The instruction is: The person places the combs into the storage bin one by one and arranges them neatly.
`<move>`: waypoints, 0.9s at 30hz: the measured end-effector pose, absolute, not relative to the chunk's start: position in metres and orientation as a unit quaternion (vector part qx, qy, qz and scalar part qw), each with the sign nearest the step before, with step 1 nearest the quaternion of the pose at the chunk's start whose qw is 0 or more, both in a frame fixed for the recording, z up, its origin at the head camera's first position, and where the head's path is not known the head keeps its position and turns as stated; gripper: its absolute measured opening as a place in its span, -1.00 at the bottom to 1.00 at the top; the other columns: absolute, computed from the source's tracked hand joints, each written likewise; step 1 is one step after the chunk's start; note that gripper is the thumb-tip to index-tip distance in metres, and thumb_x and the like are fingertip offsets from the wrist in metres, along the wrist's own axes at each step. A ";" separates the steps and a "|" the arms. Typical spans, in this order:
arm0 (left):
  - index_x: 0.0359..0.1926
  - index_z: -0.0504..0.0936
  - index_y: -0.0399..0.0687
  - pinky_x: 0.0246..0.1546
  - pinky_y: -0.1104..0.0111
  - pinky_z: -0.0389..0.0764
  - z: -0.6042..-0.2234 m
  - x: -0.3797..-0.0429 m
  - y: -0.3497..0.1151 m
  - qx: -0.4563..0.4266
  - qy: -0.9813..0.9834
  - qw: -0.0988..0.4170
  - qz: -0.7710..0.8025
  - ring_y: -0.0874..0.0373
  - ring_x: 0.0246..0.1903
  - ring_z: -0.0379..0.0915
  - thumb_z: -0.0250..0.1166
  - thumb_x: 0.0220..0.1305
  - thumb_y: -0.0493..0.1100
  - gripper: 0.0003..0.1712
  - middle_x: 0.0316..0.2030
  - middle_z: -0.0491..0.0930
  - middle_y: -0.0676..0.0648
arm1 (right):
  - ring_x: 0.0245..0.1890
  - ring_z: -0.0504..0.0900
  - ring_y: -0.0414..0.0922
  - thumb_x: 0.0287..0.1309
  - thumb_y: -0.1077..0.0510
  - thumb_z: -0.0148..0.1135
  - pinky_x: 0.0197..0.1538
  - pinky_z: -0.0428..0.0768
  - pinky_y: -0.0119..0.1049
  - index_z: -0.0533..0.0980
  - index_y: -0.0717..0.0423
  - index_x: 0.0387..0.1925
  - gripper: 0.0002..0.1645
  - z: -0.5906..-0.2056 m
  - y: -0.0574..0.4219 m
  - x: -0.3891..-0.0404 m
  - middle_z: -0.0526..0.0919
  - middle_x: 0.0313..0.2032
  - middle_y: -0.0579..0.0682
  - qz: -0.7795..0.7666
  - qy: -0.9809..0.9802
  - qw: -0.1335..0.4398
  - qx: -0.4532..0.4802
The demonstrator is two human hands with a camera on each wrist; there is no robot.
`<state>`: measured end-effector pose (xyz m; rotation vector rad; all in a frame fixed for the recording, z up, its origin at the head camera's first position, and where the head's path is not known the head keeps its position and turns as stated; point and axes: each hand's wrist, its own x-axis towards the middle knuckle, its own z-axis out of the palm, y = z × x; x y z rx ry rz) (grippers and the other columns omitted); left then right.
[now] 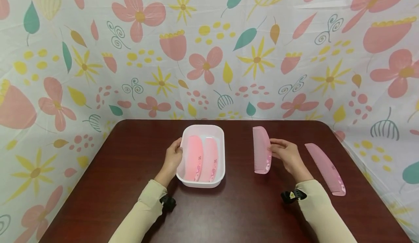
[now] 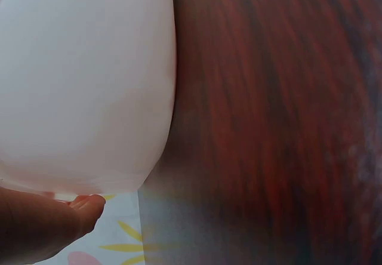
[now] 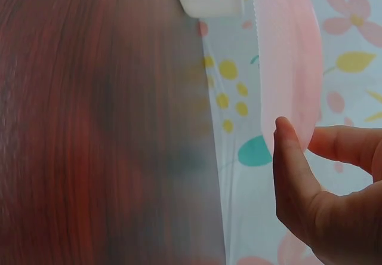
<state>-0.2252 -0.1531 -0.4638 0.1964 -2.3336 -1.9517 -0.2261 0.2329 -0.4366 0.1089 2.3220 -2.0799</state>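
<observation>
My left hand (image 1: 171, 162) grips the left rim of a white plastic container (image 1: 200, 185) that stands on the table. Two pink combs (image 1: 194, 152) lie side by side inside it. In the left wrist view the container's wall (image 2: 89, 86) fills much of the picture, above part of the left hand (image 2: 51, 224). To the container's right, my right hand (image 1: 289, 157) pinches a translucent pink comb (image 1: 261, 148) by its spine, teeth facing left. The right wrist view shows this comb (image 3: 291, 56) raised off the table, between the thumb and a finger of the right hand (image 3: 331, 196).
Another pink comb (image 1: 324, 167) lies slanted on the dark wooden table (image 1: 235, 214), right of the right hand. A flower-patterned cloth (image 1: 209, 54) hangs behind the table and along its sides. Each wrist wears a black strap with a small device (image 1: 168, 202).
</observation>
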 end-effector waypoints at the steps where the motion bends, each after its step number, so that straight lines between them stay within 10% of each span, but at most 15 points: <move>1: 0.37 0.25 -0.32 0.28 0.05 0.30 -0.464 -0.225 -0.153 0.063 -0.764 0.046 -0.641 -0.18 0.25 0.27 -0.09 0.41 -0.41 -0.47 0.27 0.33 -0.36 | -0.34 0.61 -0.35 0.21 0.42 0.13 -0.22 0.66 -0.42 0.25 0.58 0.22 -0.43 -0.437 0.231 -0.227 0.65 -0.27 0.01 -0.667 0.744 0.014 0.036; 13: 0.36 0.25 -0.36 0.28 0.04 0.30 -0.464 -0.227 -0.154 0.053 -0.761 0.053 -0.644 -0.20 0.25 0.26 -0.09 0.40 -0.43 -0.49 0.26 0.33 -0.39 | -0.29 0.62 -0.28 0.23 0.36 0.15 -0.14 0.66 -0.35 0.30 0.47 0.23 -0.44 -0.430 0.203 -0.226 0.51 0.01 0.38 -0.661 0.749 0.037 0.027; 27: 0.36 0.26 -0.34 0.29 0.05 0.30 -0.464 -0.225 -0.153 0.058 -0.763 0.049 -0.642 -0.18 0.26 0.26 -0.08 0.41 -0.42 -0.48 0.27 0.33 -0.37 | -0.34 0.63 -0.22 0.17 0.42 0.18 -0.20 0.68 -0.34 0.37 0.49 0.16 -0.50 -0.421 0.158 -0.231 0.58 -0.11 0.33 -0.685 0.727 0.042 0.014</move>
